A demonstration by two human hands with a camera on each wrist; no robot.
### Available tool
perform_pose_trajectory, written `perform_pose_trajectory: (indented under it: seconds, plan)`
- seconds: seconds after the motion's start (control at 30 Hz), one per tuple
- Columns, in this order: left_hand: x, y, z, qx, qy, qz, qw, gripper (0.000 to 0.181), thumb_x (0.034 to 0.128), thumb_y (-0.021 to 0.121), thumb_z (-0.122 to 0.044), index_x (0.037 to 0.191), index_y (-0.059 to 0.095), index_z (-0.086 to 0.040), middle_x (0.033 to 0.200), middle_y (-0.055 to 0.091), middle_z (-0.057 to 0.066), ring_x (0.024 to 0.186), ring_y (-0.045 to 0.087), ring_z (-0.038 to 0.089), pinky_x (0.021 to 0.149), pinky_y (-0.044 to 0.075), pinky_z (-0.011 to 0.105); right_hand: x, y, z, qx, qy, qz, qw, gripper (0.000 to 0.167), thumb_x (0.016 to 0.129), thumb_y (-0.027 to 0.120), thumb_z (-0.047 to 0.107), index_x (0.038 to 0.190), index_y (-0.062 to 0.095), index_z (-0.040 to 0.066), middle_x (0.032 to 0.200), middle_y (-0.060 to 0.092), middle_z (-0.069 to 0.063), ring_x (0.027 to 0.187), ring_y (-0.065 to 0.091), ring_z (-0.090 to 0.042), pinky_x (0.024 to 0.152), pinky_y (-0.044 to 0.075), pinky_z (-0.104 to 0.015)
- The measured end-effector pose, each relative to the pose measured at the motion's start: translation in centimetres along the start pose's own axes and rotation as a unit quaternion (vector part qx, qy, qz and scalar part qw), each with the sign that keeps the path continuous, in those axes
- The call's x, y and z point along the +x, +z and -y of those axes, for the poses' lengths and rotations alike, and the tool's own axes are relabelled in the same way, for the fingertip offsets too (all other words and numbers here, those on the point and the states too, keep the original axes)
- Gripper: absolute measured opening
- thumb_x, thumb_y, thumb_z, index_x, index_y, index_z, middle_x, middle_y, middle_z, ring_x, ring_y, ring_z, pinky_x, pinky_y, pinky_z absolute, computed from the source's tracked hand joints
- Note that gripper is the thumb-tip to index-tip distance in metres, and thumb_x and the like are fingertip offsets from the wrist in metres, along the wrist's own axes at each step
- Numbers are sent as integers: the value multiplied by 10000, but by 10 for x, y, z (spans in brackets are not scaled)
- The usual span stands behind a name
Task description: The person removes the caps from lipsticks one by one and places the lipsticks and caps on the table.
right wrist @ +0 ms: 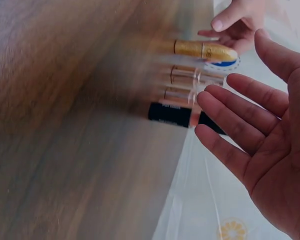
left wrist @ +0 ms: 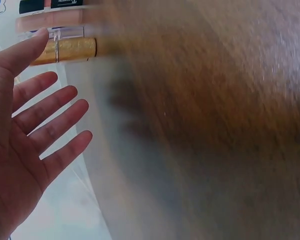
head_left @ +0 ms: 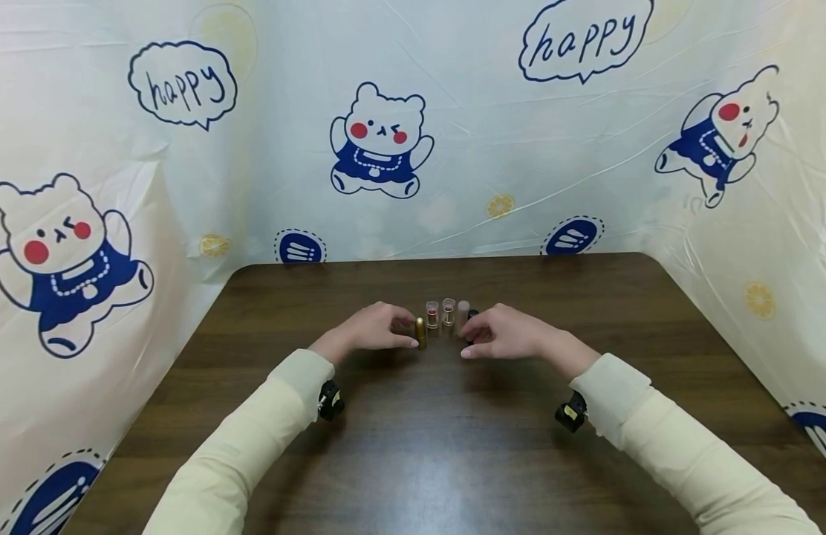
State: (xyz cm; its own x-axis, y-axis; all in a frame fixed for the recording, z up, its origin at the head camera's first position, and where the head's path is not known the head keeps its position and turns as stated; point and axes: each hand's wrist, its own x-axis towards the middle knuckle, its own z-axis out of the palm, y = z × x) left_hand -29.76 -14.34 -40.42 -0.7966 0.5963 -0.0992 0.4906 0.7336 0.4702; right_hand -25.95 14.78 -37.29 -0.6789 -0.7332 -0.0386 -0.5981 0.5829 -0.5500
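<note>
Several lipstick tubes stand upright in a short row on the table. At the left end is a gold lipstick [head_left: 420, 334]; my left hand [head_left: 376, 327] is beside it, its fingers spread in the left wrist view, gripping nothing. Two clear-capped lipsticks [head_left: 432, 316] come after it, then a pale pink tube [head_left: 463, 310]. A black tube [right wrist: 170, 115] with a pinkish middle band is at the right end, partly hidden by my right hand [head_left: 509, 332] in the head view. The right fingers are extended around that end; whether they touch the tube I cannot tell.
The dark wooden table [head_left: 426, 446] carries the row near its far side. Behind and beside it hangs a pale curtain [head_left: 466, 148] printed with bears and the word happy. A small black camera [head_left: 571, 412] sits at each wrist.
</note>
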Motion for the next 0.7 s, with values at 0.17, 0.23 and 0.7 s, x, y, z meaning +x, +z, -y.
perform_pose_trajectory:
  seconds: [0.17,0.23,0.7]
  plan:
    - [5,5,-3,136,34,-10,9999,413,856,746,-377,1165,677,-111,1090,683,35,981,640,165,875,495,389,3,5,5,20,-115,102,9999,430,896,687,423,1171,681,94,1075,697,-62,890,632,-64,826,514,-334]
    - [7,7,-4,201,53,-19,9998,368,852,751,-375,1116,687,-128,1027,685,6,928,638,141,841,501,373,4,6,7,48,-188,138,9997,429,900,686,411,1169,679,77,1071,697,-71,891,635,-68,825,516,-340]
    - [13,13,-1,-3,216,-88,9997,161,854,766,-276,881,660,-157,813,645,-74,744,589,91,706,483,309,7,10,12,-44,-132,259,9996,454,911,677,396,1197,663,44,1073,696,-64,900,634,-64,825,507,-324]
